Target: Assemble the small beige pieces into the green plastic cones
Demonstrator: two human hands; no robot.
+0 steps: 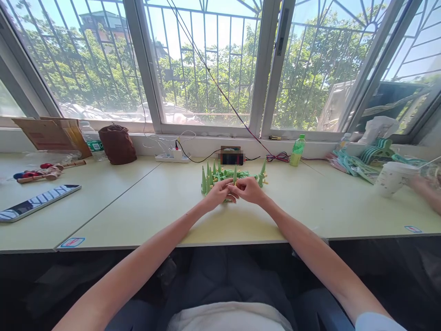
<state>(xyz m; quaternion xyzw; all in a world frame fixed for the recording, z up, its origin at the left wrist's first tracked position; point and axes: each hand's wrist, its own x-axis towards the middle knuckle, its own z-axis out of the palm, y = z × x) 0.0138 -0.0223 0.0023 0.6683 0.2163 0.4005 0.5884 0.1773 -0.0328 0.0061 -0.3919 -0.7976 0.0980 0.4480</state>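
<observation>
Both hands meet over the table's middle, in front of a cluster of green pieces. A green cone-shaped piece with a bit of yellow at its base stands up between my fingers. My right hand is closed in a pinch at that base. Beside it, my left hand has its fingers bent round the same piece, partly hidden behind the right fingers. More green cones stand upright to the left, and another green cone with yellow bits leans slightly at the right.
Behind the pieces stand a small dark device and a green bottle. Leftward are a power strip, a brown pouch and a phone. A white cup, green hangers and another person's hand are rightward.
</observation>
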